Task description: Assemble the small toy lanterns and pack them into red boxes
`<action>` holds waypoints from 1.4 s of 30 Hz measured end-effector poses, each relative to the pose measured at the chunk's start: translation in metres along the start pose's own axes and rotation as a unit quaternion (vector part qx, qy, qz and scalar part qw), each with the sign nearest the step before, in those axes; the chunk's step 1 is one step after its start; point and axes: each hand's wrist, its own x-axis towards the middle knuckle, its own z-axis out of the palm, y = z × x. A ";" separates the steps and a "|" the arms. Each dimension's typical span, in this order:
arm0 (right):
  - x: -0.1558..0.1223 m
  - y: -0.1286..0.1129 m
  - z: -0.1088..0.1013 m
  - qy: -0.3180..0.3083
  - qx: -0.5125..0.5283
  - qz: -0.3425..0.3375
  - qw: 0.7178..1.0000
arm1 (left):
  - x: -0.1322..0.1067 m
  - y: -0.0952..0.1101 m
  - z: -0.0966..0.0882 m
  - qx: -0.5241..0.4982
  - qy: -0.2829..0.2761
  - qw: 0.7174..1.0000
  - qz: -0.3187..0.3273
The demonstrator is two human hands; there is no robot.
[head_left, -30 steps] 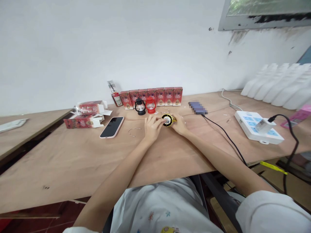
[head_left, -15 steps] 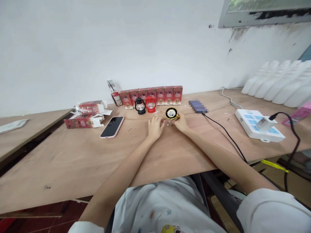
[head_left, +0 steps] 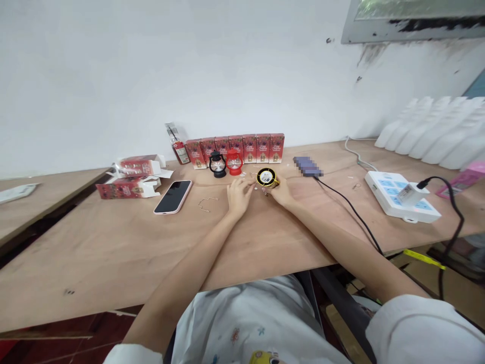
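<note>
Gold lantern point(head_left: 267, 177): one, small, near the middle of the table point(head_left: 242, 247), in front of the row of boxes point(head_left: 249, 148) and right of the red lantern point(head_left: 234, 163). Black ring and pale disc face upward, apparently the base; whether its lower end rests on the table cannot be told.

Handling, as judged: light, stiff, probably plastic; glossy rim likely a little slippery; any clear or thin parts the fragile ones. Best hold: around the side of the body, below the rim, leaving the disc free.

Right hand point(head_left: 281, 193): closed about the lantern's near right side, fingers partly hidden behind it. Forearm slants in from the lower right, wrist low over the table.

Left hand point(head_left: 238, 194): back upward, fingers bent, thumb and fingertips drawn close together toward the lantern, apart from it. Small bits point(head_left: 256, 188) lie just beside the fingertips; whether one is pinched cannot be told. Forearm reaches in from the lower left, elbow bent.
</note>
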 end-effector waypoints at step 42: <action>-0.006 -0.016 -0.010 0.010 -0.058 -0.047 0.997 | -0.009 0.012 -0.011 0.196 -0.060 0.951 0.233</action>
